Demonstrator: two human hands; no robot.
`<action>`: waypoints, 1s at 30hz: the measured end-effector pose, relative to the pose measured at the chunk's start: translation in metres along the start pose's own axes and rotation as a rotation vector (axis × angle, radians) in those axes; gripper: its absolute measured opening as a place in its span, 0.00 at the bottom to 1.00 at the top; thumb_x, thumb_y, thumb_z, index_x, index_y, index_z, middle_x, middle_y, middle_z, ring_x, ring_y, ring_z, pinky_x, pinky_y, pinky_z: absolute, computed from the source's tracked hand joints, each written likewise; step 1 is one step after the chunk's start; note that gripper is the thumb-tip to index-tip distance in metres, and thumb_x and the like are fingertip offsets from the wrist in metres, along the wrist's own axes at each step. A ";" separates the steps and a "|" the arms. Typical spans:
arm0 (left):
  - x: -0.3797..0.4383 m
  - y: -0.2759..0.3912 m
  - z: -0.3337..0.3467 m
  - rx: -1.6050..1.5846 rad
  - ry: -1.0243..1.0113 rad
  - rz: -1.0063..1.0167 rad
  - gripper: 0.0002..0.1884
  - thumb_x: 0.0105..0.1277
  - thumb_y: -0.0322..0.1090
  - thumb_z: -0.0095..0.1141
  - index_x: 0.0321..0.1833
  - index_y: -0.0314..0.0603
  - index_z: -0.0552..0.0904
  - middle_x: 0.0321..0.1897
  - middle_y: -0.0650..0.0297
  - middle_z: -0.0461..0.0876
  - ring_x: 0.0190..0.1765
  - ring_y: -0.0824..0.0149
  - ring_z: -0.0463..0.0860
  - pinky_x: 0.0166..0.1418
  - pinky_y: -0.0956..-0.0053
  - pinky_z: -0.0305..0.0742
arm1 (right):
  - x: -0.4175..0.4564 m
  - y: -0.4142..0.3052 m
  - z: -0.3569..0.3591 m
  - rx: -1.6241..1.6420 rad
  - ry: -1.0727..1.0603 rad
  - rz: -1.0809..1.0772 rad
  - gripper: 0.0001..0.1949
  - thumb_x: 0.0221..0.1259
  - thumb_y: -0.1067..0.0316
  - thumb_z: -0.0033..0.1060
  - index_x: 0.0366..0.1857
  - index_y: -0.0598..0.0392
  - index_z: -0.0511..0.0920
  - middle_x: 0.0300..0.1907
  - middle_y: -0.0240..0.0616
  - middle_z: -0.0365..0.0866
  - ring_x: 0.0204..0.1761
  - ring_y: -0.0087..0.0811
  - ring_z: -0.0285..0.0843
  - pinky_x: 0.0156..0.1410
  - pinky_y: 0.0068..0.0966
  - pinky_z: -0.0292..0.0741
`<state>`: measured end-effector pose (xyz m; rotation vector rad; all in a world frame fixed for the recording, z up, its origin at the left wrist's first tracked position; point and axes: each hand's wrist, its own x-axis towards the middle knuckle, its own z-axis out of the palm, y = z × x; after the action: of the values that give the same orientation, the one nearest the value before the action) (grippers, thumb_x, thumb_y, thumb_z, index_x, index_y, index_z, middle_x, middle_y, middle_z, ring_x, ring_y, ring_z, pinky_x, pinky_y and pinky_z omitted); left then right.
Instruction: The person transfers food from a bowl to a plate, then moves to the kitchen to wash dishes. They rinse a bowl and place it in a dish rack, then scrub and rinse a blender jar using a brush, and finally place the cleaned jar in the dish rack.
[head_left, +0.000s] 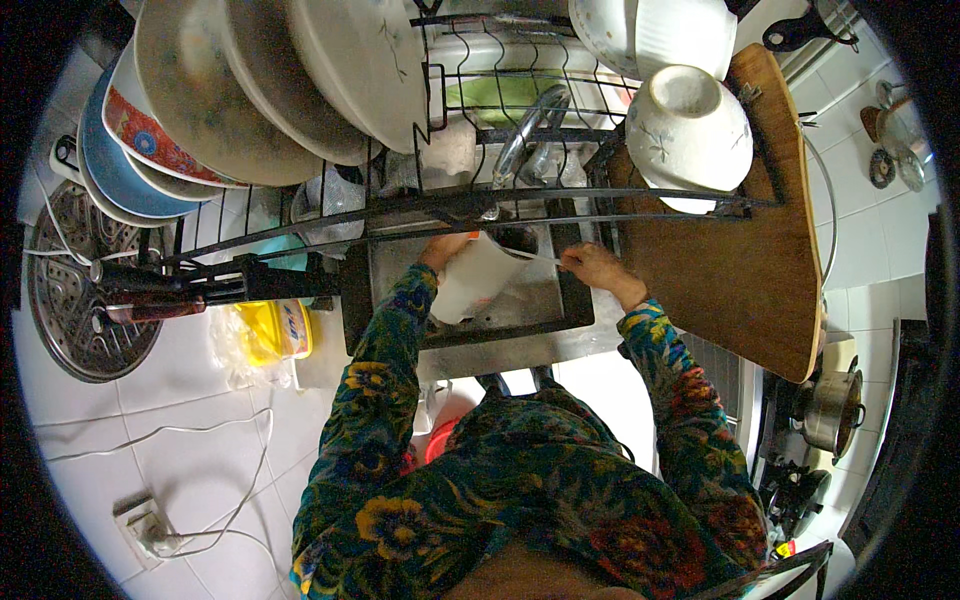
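Inside the dark-rimmed sink (580, 300), a white jug-like vessel (480, 281) lies tilted, its dark mouth towards the faucet. My left hand (446, 249) grips the vessel's far left side, and the rack's rail partly hides the fingers. An orange spot shows near those fingertips. My right hand (598, 270) is closed on the end of a thin white handle (534, 258) that reaches to the vessel's mouth. Whether this handle belongs to the vessel or to a separate utensil I cannot tell. Above the vessel curves a chrome faucet (517, 139).
A black dish rack (480, 206) spans the sink, holding plates (360, 67) at left and upturned bowls (686, 135) at right. Beside it stands a wooden cutting board (720, 277). Knives (154, 307) jut out left, near a yellow tub (274, 330). A metal pot (832, 412) sits far right.
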<state>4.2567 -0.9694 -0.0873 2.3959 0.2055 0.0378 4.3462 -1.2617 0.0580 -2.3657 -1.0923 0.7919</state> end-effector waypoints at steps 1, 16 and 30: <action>0.001 -0.002 0.004 -0.026 0.029 0.023 0.19 0.61 0.47 0.45 0.50 0.44 0.75 0.44 0.48 0.76 0.46 0.53 0.76 0.49 0.62 0.70 | -0.001 0.001 -0.002 -0.026 -0.003 -0.014 0.09 0.55 0.63 0.49 0.28 0.54 0.79 0.31 0.47 0.78 0.35 0.44 0.77 0.42 0.36 0.72; -0.042 -0.003 -0.047 0.159 -0.160 -0.035 0.17 0.60 0.45 0.47 0.50 0.50 0.76 0.44 0.52 0.78 0.44 0.55 0.78 0.48 0.62 0.72 | 0.025 -0.027 -0.002 -0.381 0.121 -0.169 0.05 0.48 0.64 0.55 0.28 0.46 0.81 0.30 0.42 0.80 0.36 0.42 0.78 0.41 0.40 0.73; -0.066 0.039 -0.081 0.554 -0.123 -0.131 0.15 0.60 0.44 0.49 0.50 0.57 0.78 0.43 0.56 0.80 0.41 0.57 0.79 0.47 0.61 0.74 | 0.078 -0.044 0.063 -0.493 -0.053 -0.691 0.13 0.61 0.58 0.43 0.43 0.53 0.73 0.37 0.42 0.78 0.43 0.39 0.74 0.54 0.37 0.70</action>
<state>4.1899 -0.9546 0.0008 2.9149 0.3516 -0.2581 4.3226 -1.1660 0.0107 -2.0588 -2.1512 0.3533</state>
